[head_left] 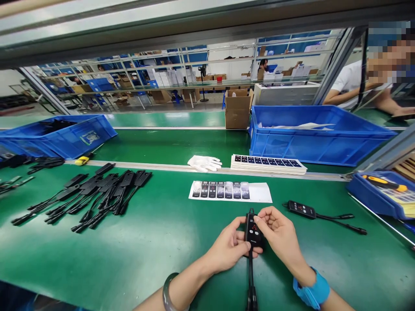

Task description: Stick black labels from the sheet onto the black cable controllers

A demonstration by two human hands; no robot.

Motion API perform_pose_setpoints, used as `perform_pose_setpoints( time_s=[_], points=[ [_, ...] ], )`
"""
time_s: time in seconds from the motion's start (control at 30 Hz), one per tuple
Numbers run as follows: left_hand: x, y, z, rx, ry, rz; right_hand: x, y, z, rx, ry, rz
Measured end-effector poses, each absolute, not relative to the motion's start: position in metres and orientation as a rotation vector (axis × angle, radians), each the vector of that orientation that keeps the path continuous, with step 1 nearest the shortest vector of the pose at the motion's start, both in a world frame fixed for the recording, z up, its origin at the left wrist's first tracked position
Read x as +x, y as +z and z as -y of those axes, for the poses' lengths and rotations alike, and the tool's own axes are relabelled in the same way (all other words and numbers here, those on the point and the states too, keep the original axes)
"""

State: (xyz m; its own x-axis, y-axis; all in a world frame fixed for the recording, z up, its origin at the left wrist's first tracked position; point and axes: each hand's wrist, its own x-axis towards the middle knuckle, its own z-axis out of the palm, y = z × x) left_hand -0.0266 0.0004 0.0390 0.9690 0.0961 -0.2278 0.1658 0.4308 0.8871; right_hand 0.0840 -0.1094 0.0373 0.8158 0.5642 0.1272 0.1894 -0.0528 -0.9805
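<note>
**A:** Need tips on this one. Where's the controller at, and what's each grip doing?

**B:** The black controller (253, 236) is up over the near part of the green table (155, 263), right of centre, face up, cables (250, 274) hanging toward the near edge. The left hand (227, 248) has it pinched, thumb over the lower edge and fingers tucked underneath. The right hand (280, 237) has its thumb at the upper right corner of the face, fingers curled beside it. Can't tell if that grip is actually pinching anything, tbh.

**A:** So how do I do that bit well?

**B:** Imo let the left hand do all the holding and use the right thumb lightly, working along the edge so nothing skews or creases. I'd let the cables hang loose too, since a tug could twist the body. Tilt it so the face catches the light and you can check the corners.

**A:** And stuff nearby?

**B:** Label strip (262, 193) just beyond the hands, another controller (301, 209) to the right, pile of black units (106, 185) well off to the left.
</note>
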Motion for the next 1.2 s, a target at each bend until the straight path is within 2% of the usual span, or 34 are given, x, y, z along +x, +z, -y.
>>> perform_pose_setpoints(
  time_s=[0.53,0.73,0.93,1.2],
  points=[
    [-0.026,0.037,-0.005,1.087,-0.057,-0.253,0.092,0.025,0.111,-1.769,0.306,0.647],
    [-0.023,0.035,-0.009,0.986,-0.022,-0.282,0.088,0.019,0.108,-1.709,0.588,0.816],
    [-0.022,0.039,-0.010,0.977,0.075,-0.299,0.080,0.018,0.110,-1.668,0.696,0.961],
    [-0.019,0.028,-0.007,1.204,0.076,-0.319,0.083,0.009,0.109,-1.702,0.562,0.974]
  ],
)
